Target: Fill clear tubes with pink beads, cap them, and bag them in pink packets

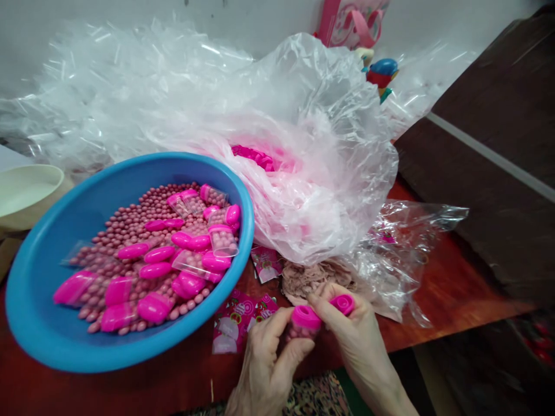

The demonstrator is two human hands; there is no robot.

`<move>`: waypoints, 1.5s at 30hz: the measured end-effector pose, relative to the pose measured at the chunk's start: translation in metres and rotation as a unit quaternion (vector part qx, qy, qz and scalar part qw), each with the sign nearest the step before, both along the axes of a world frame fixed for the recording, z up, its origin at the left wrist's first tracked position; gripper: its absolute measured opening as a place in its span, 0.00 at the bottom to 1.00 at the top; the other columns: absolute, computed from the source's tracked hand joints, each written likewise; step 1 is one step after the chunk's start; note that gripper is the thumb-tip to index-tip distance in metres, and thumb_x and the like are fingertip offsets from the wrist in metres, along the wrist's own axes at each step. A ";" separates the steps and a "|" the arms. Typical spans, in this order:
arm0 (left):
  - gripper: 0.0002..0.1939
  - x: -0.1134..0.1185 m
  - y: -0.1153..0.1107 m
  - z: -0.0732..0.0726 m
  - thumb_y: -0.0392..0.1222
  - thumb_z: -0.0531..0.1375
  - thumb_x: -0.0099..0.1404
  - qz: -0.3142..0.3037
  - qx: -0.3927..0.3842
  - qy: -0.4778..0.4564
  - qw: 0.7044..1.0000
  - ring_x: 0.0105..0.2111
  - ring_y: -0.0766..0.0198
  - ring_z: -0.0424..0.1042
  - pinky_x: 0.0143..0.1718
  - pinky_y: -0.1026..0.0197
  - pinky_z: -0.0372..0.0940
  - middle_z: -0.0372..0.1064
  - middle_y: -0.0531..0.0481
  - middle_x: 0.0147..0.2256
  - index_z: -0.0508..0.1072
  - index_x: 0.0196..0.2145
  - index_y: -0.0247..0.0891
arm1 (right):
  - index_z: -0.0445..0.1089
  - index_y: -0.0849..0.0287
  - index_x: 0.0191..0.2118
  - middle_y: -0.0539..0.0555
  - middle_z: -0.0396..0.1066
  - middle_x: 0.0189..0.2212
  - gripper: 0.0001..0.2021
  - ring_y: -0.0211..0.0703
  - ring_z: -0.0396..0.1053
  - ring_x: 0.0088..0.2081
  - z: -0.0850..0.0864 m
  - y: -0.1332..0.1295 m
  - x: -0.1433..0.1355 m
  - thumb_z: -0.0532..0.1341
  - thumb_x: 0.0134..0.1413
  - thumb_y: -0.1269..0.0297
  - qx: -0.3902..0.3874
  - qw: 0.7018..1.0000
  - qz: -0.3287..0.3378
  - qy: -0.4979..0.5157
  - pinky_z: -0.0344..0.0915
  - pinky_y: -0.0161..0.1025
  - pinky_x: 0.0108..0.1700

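Note:
My left hand [271, 358] is closed around a small clear container [306, 325] with a bright pink top and pink balls inside. My right hand [358, 332] grips a pink cap [342, 304], with its thumb and fingertips close to the container's top. Both hands are near the table's front edge. To the left stands a blue basin [143, 361] with many loose pink balls [125, 222] in it. On top of them lie several clear containers with pink caps [223, 237].
A large clear plastic bag [329, 190] with pink pieces [255, 157] spreads behind my hands. Printed pink cards [234, 320] and a brown cloth [303, 280] lie on the red table [451, 289]. A dark brown box [485, 173] rises at the right; a cream bowl [28, 188] is far left.

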State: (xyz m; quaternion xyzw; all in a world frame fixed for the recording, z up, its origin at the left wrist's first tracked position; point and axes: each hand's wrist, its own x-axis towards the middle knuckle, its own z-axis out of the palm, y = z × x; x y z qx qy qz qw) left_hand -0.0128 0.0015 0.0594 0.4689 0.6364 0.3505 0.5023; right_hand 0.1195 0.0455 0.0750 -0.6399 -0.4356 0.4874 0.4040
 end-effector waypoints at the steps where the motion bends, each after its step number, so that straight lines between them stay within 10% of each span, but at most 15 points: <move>1: 0.15 -0.001 0.000 0.000 0.42 0.62 0.56 0.006 -0.007 0.002 1.000 0.39 0.54 0.70 0.43 0.57 0.63 0.76 0.48 0.38 0.78 0.42 0.45 | 0.53 0.56 0.17 0.43 0.53 0.15 0.16 0.32 0.51 0.19 0.002 0.000 -0.001 0.58 0.49 0.58 0.007 1.000 0.004 -0.023 0.51 0.32 0.23; 13: 0.10 -0.005 0.003 -0.005 0.41 0.59 0.61 -0.042 0.107 -0.001 0.993 0.33 0.57 0.71 0.36 0.61 0.65 0.75 0.51 0.32 0.76 0.41 0.47 | 0.45 0.55 0.19 0.44 0.49 0.17 0.15 0.34 0.51 0.20 0.018 0.008 0.005 0.52 0.53 0.66 0.081 0.966 0.163 -0.186 0.49 0.34 0.24; 19: 0.09 0.002 0.017 -0.018 0.34 0.55 0.64 -0.139 0.187 0.008 0.973 0.32 0.60 0.73 0.34 0.63 0.64 0.76 0.49 0.34 0.71 0.42 0.38 | 0.61 0.57 0.27 0.48 0.63 0.22 0.11 0.36 0.63 0.24 0.004 -0.004 0.011 0.52 0.60 0.62 0.145 0.948 0.183 -0.215 0.60 0.33 0.27; 27: 0.12 0.021 0.015 -0.044 0.28 0.49 0.58 -0.181 0.228 0.042 0.956 0.28 0.57 0.65 0.29 0.58 0.59 0.68 0.47 0.24 0.68 0.24 0.38 | 0.59 0.69 0.53 0.69 0.72 0.40 0.19 0.58 0.73 0.41 -0.035 -0.030 0.034 0.49 0.62 0.62 0.321 0.783 0.289 -0.447 0.73 0.48 0.37; 33: 0.12 0.019 0.014 -0.052 0.27 0.47 0.56 -0.179 0.231 0.004 0.956 0.29 0.57 0.65 0.31 0.57 0.61 0.67 0.47 0.24 0.67 0.25 0.38 | 0.70 0.59 0.38 0.59 0.74 0.30 0.12 0.53 0.75 0.37 -0.045 -0.036 0.035 0.50 0.61 0.64 0.255 0.811 0.320 -0.418 0.73 0.44 0.37; 38: 0.12 0.020 0.014 -0.055 0.29 0.49 0.60 -0.169 0.210 -0.015 0.963 0.29 0.57 0.67 0.31 0.58 0.61 0.68 0.46 0.25 0.69 0.25 0.36 | 0.69 0.52 0.50 0.57 0.75 0.42 0.15 0.52 0.73 0.43 -0.052 -0.041 0.053 0.54 0.58 0.60 0.220 0.870 0.300 -0.324 0.71 0.44 0.42; 45: 0.06 0.022 0.017 -0.045 0.33 0.58 0.58 -0.155 0.153 -0.042 0.975 0.27 0.60 0.69 0.29 0.61 0.62 0.73 0.48 0.27 0.75 0.33 0.35 | 0.71 0.54 0.47 0.56 0.77 0.33 0.15 0.49 0.75 0.35 -0.053 -0.040 0.069 0.56 0.55 0.58 0.180 0.901 0.274 -0.283 0.71 0.40 0.33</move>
